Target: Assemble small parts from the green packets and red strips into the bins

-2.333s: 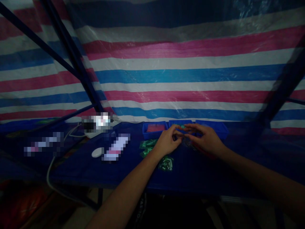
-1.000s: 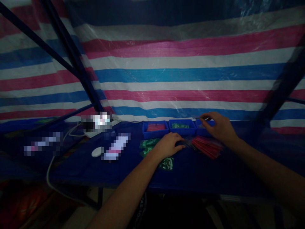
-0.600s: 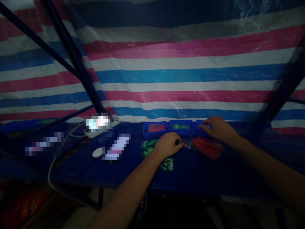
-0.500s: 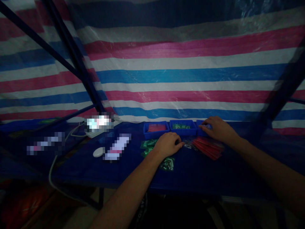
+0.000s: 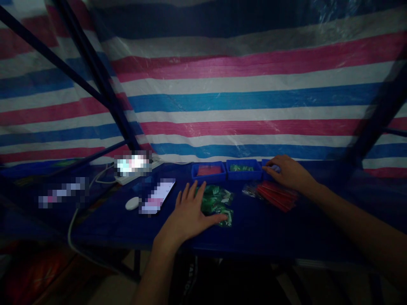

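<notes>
My left hand [image 5: 190,210] lies with its fingers spread at the left side of several green clear-wrapped packets [image 5: 216,197], its thumb touching the lower one. My right hand [image 5: 284,171] is over the right-hand blue bin [image 5: 264,174], fingers curled and tips close together. Some pale purple pieces [image 5: 276,168] show in that bin beside the fingers; what the fingertips pinch, if anything, is hidden. Just below this hand, red flat packets [image 5: 276,195] lie fanned out, with small clear plastic bags [image 5: 250,190] at their left end.
Two more blue bins stand in the same row: one with red packets [image 5: 208,170], one with green pieces [image 5: 241,168]. To the left on the blue table [image 5: 248,241] are a phone [image 5: 158,197], a round white object [image 5: 132,203] and a power strip [image 5: 127,178]. A striped sheet [image 5: 248,101] hangs behind.
My left hand has moved left and toward me, and its fingers have spread, uncovering the green packets. The right hand stays at the right-hand bin, its fingertips slightly shifted left.
</notes>
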Demonstrator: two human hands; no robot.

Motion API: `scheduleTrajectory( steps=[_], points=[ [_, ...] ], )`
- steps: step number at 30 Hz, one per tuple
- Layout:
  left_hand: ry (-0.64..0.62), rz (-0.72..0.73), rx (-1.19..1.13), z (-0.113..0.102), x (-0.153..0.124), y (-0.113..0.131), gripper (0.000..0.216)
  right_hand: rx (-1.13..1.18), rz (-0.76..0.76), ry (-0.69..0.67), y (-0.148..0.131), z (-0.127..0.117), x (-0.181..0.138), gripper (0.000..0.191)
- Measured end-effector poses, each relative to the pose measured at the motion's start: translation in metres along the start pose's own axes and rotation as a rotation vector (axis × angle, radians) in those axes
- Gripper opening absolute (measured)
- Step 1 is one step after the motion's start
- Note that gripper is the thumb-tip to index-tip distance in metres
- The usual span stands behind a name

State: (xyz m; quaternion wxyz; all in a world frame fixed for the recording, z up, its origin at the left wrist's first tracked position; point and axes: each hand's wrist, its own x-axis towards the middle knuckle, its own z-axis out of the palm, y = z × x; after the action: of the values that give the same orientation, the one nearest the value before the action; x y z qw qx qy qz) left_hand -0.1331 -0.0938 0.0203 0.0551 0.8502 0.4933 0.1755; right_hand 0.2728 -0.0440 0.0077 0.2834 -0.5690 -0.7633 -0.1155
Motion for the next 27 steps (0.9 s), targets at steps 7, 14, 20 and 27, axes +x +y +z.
scheduleTrajectory(
  steps=[7, 14, 20, 27],
  points=[
    [-0.08, 0.055, 0.008, 0.029, -0.014, 0.009, 0.1, 0.034, -0.006, -0.008, -0.002, 0.003, 0.001, 0.034],
    [-0.058, 0.117, -0.047, 0.047, 0.012, 0.047, 0.068, 0.064, -0.019, -0.017, -0.007, 0.003, 0.0, 0.029],
    [-0.085, 0.214, -0.094, 0.051, 0.032, 0.057, 0.055, 0.105, 0.001, -0.013, -0.007, 0.005, 0.001, 0.027],
    [0.175, 0.29, -0.249, 0.023, 0.074, 0.062, 0.041, 0.336, 0.064, 0.078, -0.039, -0.009, 0.0, 0.028]
  ],
)
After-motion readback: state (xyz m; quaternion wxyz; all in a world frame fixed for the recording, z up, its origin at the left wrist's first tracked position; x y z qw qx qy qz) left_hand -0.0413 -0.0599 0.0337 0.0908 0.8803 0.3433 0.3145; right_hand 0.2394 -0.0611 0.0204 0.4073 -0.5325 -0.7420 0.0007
